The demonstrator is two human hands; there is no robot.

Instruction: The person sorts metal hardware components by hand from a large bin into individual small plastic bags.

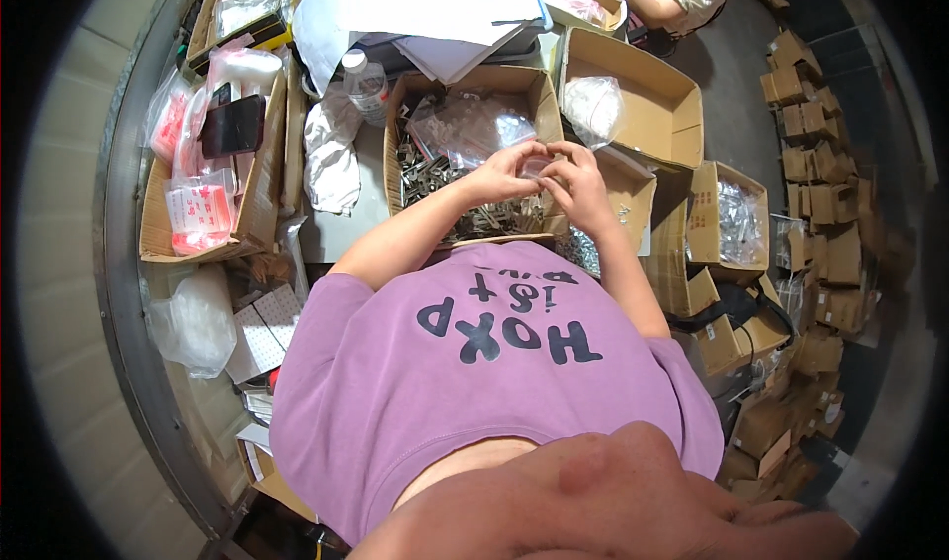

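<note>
Over the right side of an open cardboard box [392, 179], my left hand [500, 172] and my right hand [581, 188] meet with bent fingers. Pinched between them is a small clear plastic bag [534, 169]; its contents are too small to make out. Many small metal parts [427, 176] fill the box below. On top of these lies a larger clear bag [465, 130] with pale pieces in it. Close beside my right hand stands a shallow cardboard box [633, 186] with a few small bits inside.
A bottle [365, 87] and white cloth [333, 155] lie left of the parts box. Further left, a phone [233, 126] rests on bags in a carton [158, 226]. Another carton [664, 90] stands far right. A co-worker's arm [647, 1] shows at the top.
</note>
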